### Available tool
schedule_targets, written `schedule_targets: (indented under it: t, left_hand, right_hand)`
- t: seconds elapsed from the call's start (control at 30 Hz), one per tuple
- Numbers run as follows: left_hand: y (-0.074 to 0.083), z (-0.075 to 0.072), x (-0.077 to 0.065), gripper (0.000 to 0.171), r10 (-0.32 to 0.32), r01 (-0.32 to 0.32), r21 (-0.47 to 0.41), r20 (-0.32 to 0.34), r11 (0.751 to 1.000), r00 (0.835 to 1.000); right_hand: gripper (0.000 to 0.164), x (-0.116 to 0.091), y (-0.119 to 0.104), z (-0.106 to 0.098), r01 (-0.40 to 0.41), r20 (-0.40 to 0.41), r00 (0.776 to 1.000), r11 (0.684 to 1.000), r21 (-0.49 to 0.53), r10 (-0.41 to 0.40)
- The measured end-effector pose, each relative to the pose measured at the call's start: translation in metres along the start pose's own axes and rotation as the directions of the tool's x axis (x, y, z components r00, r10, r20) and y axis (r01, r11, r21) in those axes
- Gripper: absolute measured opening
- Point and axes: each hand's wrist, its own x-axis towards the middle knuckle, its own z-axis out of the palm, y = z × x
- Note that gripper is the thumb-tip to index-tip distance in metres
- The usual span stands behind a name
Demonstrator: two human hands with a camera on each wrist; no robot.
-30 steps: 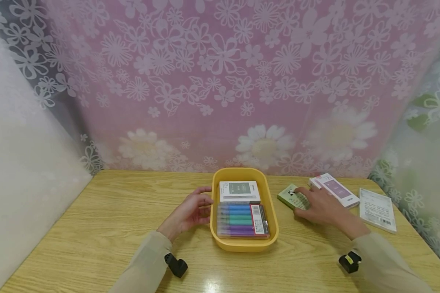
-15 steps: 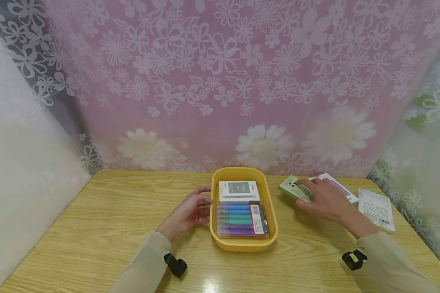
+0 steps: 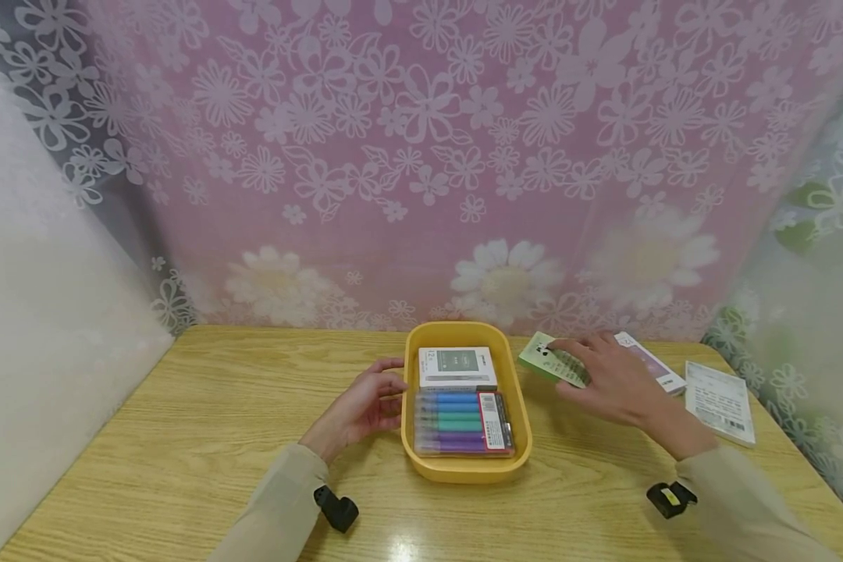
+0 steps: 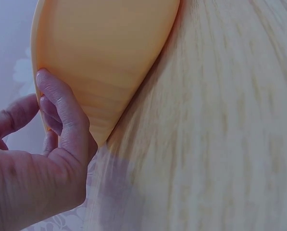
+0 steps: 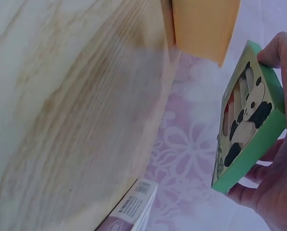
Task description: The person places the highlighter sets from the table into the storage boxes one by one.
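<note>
At the table's middle stands a yellow basket holding a white box and a clear pack of coloured markers. My left hand holds its left rim; the left wrist view shows the thumb at the lip and bent fingers against the outer wall. My right hand grips a small green box, tilted and raised off the table, right of the basket. In the right wrist view, that box has a panda picture and a window showing coloured sticks, perhaps crayons.
Behind my right hand lies a white and purple box, partly hidden. A flat white packet lies near the right edge of the wooden table. A pink flowered curtain hangs behind the table.
My right hand has picked the green box up off the table, tilted it and shifted it slightly leftward toward the basket. The left hand and basket stay almost still.
</note>
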Motion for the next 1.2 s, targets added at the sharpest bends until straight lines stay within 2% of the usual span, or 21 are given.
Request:
schedule_targets:
  t: [0.3,0.5,0.77,0.97,1.2]
  left_hand:
    - [0.000,0.000,0.000,0.053,0.002,-0.002,0.005,-0.006,1.000,1.000]
    - [0.000,0.000,0.001,0.054,0.005,-0.005,0.002,-0.005,1.000,1.000]
    - [0.000,-0.002,0.001,0.053,0.006,-0.006,0.002,-0.011,1.000,1.000]
    - [0.000,-0.003,0.002,0.054,0.005,-0.005,-0.001,-0.007,1.000,1.000]
    - [0.000,-0.003,0.002,0.054,0.008,-0.008,-0.002,0.006,1.000,1.000]
  right_hand:
    - [0.052,0.012,-0.014,-0.003,0.123,-0.016,0.992,0.992,-0.034,-0.123]
    - [0.052,0.024,-0.024,-0.002,0.175,-0.020,0.984,0.983,-0.059,-0.176]
    - [0.057,0.039,-0.033,-0.002,0.170,0.058,0.984,0.984,-0.050,-0.167]
    - [0.055,0.054,-0.042,0.002,0.209,0.096,0.974,0.978,-0.014,-0.207]
    - [0.056,0.073,-0.058,0.002,0.236,0.162,0.960,0.971,-0.041,-0.226]
